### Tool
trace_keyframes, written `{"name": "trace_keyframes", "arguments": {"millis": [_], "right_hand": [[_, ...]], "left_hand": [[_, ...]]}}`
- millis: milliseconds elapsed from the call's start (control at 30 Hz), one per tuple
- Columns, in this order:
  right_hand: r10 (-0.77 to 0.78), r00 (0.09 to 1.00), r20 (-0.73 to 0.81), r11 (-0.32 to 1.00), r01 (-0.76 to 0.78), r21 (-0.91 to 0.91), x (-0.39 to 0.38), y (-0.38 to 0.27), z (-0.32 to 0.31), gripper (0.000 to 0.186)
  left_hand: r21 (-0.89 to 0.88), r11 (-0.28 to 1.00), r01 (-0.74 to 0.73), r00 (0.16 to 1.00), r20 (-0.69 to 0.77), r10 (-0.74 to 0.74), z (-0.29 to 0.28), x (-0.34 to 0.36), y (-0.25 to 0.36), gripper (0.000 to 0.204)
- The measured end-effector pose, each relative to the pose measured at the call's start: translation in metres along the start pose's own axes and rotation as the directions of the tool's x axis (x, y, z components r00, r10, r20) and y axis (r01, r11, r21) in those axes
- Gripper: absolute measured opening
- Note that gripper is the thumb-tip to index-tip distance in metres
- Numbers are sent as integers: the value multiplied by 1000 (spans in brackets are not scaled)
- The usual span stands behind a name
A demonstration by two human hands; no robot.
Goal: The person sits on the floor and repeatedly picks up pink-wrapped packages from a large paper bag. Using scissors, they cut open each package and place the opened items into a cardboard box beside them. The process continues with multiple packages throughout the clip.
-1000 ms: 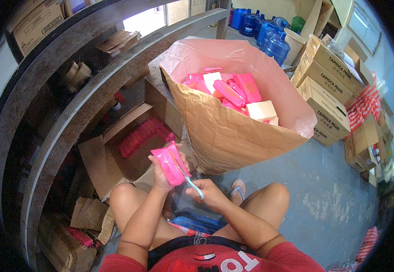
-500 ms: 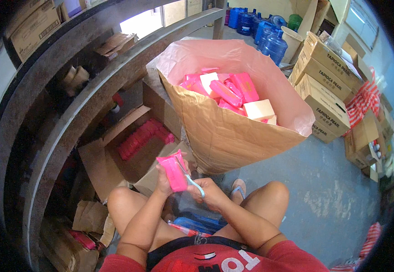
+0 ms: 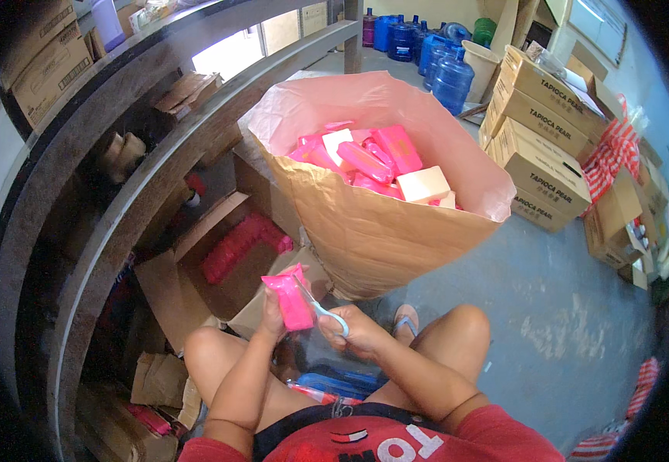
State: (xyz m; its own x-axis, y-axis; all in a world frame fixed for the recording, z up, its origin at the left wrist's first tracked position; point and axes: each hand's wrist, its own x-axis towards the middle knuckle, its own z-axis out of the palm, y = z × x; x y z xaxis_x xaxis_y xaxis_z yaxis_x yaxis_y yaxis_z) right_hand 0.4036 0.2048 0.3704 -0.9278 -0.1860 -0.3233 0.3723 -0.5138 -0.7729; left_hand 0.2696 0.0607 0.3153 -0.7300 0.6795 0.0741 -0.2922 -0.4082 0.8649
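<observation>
Closed round a bright pink plastic-wrapped packet [image 3: 296, 309], my left hand [image 3: 272, 310] holds it upright above my lap. My right hand [image 3: 356, 331] grips light-blue-handled scissors [image 3: 337, 323], whose blades lie against the upper part of the pink wrapper. Whether the wrapper is cut there I cannot make out. In front of me stands a large brown paper sack [image 3: 373, 239] with a pale lining, holding several pink packets [image 3: 365, 160] and pale bare blocks [image 3: 424, 185]. Left of it, an open cardboard box [image 3: 188, 266] holds a row of pink packets [image 3: 246, 245].
A metal shelf frame [image 3: 130, 192] curves along my left. Cardboard cartons [image 3: 538, 165] are stacked at the right, beside red-and-white striped bags [image 3: 610, 181]. Large blue water jugs [image 3: 451, 81] stand at the back. Torn cardboard [image 3: 157, 379] lies low at the left.
The view has shifted slightly, so the sack appears a little further left. The scissor blades look more parted from the packet's side, and the packet sits slightly lower.
</observation>
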Motion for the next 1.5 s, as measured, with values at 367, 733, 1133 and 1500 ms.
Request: {"name": "trace_keyframes", "arguments": {"millis": [367,733,1133,1500], "right_hand": [[-220,975,-23,890,191,-413,-74,-79,-22,29],[-122,979,165,496,204,-844,-71,-63,-19,62],[-237,961,142,433,235,-870,-79,-65,-33,65],[-212,964,161,439,241,-865,-85,-68,-31,57]], "left_hand": [[196,962,188,978,-126,-165,2,-23,9,75],[265,789,-554,796,-109,596,128,125,202,41],[322,886,-334,914,-119,388,246,299,137,30],[56,946,-320,890,-323,321,258,303,127,20]]}}
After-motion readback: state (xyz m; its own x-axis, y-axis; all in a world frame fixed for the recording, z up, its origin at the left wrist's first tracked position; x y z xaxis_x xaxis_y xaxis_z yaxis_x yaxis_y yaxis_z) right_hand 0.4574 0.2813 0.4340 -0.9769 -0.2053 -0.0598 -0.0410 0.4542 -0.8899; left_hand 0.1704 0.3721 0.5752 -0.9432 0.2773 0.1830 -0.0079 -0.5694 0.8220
